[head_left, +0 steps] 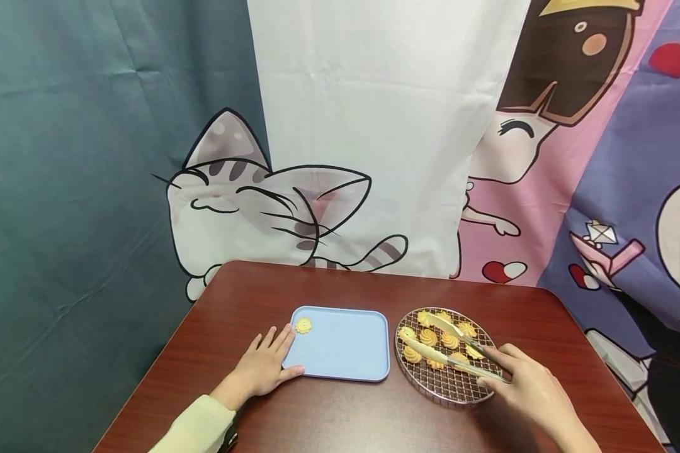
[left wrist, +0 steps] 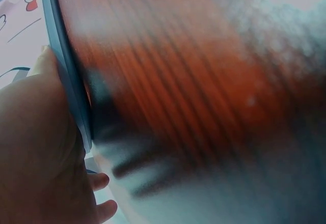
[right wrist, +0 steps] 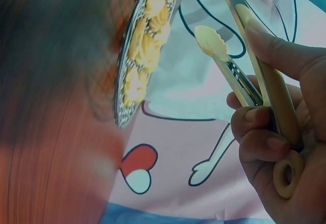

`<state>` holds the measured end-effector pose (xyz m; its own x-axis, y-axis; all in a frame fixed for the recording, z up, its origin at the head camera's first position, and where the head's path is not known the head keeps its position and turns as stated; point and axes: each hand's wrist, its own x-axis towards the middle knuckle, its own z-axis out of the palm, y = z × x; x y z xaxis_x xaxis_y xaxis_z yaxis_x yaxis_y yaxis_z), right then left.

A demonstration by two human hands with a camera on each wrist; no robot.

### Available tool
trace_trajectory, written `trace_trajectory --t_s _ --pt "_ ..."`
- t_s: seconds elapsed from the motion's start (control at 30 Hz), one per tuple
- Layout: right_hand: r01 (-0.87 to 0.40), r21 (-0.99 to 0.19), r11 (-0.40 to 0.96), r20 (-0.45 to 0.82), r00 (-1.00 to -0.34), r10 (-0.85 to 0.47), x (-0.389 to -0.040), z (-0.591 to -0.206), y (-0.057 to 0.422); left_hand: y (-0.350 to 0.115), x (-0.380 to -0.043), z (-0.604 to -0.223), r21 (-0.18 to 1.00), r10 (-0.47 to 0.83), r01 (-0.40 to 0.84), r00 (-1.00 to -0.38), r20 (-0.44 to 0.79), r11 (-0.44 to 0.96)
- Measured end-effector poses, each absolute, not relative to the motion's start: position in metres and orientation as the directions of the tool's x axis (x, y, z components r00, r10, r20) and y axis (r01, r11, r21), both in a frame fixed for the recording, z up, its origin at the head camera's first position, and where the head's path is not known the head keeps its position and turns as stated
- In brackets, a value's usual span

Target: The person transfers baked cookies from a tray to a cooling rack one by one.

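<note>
My left hand point(head_left: 263, 365) lies at the left edge of a light blue rectangular tray point(head_left: 340, 352), fingers straight and fingertips at its rim. In the left wrist view this hand point(left wrist: 41, 142) is against the tray's side point(left wrist: 63, 56). One pale yellow swirl cookie point(head_left: 303, 325) sits in the tray's upper left corner. My right hand point(head_left: 529, 380) grips food tongs point(head_left: 453, 362) with cream tips, spread apart over the cookies. One tip overlaps a cookie point(head_left: 406, 333) at the left of a round wire rack point(head_left: 447, 389). The right wrist view shows fingers curled round the tongs point(right wrist: 277, 102).
Several swirl cookies point(head_left: 428, 337) are on the rack, right of the tray. Both stand on a reddish-brown table point(head_left: 317, 415). Behind its far edge hangs a cloth backdrop point(head_left: 374, 126) with cartoon figures.
</note>
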<state>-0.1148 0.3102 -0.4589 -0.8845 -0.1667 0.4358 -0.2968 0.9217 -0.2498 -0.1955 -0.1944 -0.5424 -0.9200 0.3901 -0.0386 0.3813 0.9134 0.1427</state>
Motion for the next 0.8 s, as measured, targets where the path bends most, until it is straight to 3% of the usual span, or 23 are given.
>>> trace_trajectory --t_s 0.8 --pt "-0.322 -0.301 0.898 0.355 -0.911 -0.208 -0.129 -0.457 0.267 -0.195 -0.197 -0.546 0.140 0.385 0.377 -0.923 -0.030 0.915"
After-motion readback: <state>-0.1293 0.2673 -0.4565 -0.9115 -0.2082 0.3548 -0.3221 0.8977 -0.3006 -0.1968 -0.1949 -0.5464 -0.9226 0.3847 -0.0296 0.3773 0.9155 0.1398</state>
